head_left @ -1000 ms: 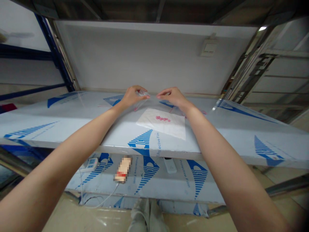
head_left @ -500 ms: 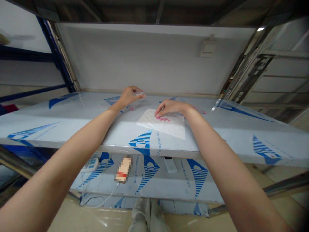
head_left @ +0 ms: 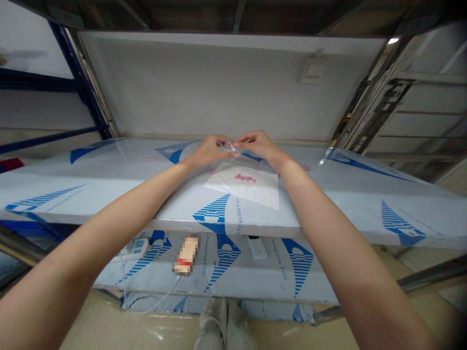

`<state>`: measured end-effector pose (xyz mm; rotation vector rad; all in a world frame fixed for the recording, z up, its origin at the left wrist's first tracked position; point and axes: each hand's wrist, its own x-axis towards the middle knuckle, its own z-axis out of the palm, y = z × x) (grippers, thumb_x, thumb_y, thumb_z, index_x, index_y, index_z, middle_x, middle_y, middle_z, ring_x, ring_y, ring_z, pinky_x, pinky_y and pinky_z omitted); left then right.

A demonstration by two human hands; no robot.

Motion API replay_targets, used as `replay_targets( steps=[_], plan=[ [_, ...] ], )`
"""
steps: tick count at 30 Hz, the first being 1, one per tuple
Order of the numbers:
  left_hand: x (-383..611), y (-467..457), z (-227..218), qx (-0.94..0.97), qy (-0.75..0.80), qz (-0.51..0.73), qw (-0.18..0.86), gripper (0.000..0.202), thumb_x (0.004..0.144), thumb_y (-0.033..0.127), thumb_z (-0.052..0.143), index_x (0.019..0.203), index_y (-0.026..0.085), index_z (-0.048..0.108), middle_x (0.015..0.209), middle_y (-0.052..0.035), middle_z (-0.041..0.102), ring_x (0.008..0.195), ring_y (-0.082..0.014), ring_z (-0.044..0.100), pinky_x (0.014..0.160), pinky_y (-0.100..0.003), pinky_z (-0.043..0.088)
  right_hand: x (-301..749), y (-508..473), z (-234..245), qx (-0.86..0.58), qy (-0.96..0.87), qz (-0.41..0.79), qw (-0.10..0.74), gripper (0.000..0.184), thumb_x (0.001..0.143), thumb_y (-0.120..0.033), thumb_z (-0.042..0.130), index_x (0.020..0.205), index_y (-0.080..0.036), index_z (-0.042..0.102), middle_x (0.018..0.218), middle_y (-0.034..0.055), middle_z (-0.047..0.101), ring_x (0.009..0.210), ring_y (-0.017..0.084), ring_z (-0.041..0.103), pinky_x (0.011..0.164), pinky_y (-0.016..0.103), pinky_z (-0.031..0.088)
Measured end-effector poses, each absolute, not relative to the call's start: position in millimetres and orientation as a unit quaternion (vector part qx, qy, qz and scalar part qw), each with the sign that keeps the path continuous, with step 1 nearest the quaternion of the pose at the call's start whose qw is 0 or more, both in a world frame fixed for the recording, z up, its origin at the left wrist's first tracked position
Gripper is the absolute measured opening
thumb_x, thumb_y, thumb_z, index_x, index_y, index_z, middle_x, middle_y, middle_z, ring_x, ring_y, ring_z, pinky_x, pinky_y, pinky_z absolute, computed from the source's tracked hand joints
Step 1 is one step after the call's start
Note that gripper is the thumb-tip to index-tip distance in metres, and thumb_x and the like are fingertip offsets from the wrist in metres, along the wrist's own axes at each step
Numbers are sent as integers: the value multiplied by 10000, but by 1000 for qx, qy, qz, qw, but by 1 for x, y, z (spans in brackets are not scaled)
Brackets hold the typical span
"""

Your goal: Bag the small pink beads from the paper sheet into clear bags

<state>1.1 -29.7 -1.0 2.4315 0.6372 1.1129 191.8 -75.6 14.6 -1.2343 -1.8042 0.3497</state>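
My left hand (head_left: 209,150) and my right hand (head_left: 255,142) meet above the far middle of a metal table (head_left: 109,189). Both pinch the top of a small clear plastic bag (head_left: 230,147) held between them. The bag hangs down over a white sheet of paper (head_left: 245,188) that lies flat on the table. A short row of small pink pieces (head_left: 244,178) rests on the paper, just below the hands. What the bag holds I cannot make out.
The table wears blue-printed protective film. On a lower shelf (head_left: 233,272) lie a white device with a cable (head_left: 135,248), a blurred object (head_left: 185,255) and a white remote-like item (head_left: 257,247). Further pink bits (head_left: 305,167) lie on the table right of my right wrist. A wall switch (head_left: 312,72) sits on the back panel.
My right hand has lifted off the pink pieces on the paper and gone up to the bag's top. My left hand has moved right with the bag.
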Motion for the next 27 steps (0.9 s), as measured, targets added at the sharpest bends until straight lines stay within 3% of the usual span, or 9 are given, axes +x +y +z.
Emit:
replay_targets(
  steps=[5,12,18,20,24,27],
  plan=[
    [4,-32,-3,862,234,400,205,359,685,499,762,913,223,731,949,-48,739,894,-214,657,870,-360,479,190,-75,15,-512,-721,149,442,176,762,-353,708,796,-181,722,856,81,723,874,221,628,778,327,493],
    [-5,-20,1,847,258,423,194,375,712,486,747,943,191,732,997,-79,738,936,-213,655,898,-357,448,196,-80,22,-527,-718,133,436,179,774,-348,686,792,-172,712,792,56,669,778,184,578,725,312,451],
    [-12,-15,3,836,280,437,180,392,720,499,734,958,187,731,1012,-81,740,959,-212,647,887,-333,439,193,-94,23,-507,-813,210,195,196,609,-313,803,786,-238,771,741,0,675,711,166,577,663,290,423],
    [-12,-14,2,837,280,433,180,396,719,509,735,951,189,733,1009,-82,741,955,-214,647,882,-334,440,191,-93,19,-505,-817,227,157,139,593,-263,806,727,-245,773,723,2,693,691,166,584,666,296,428],
    [-11,-12,1,839,284,429,180,404,704,513,747,938,185,734,1001,-90,739,927,-211,648,868,-334,449,189,-91,14,-509,-812,242,150,49,621,-209,787,651,-238,762,752,25,728,701,175,614,694,314,450],
    [-12,-10,1,843,283,422,175,391,703,501,748,937,188,736,998,-90,736,923,-207,648,868,-334,456,189,-93,19,-511,-806,217,207,36,664,-254,781,686,-229,767,772,29,734,744,187,634,712,316,465]
  ],
)
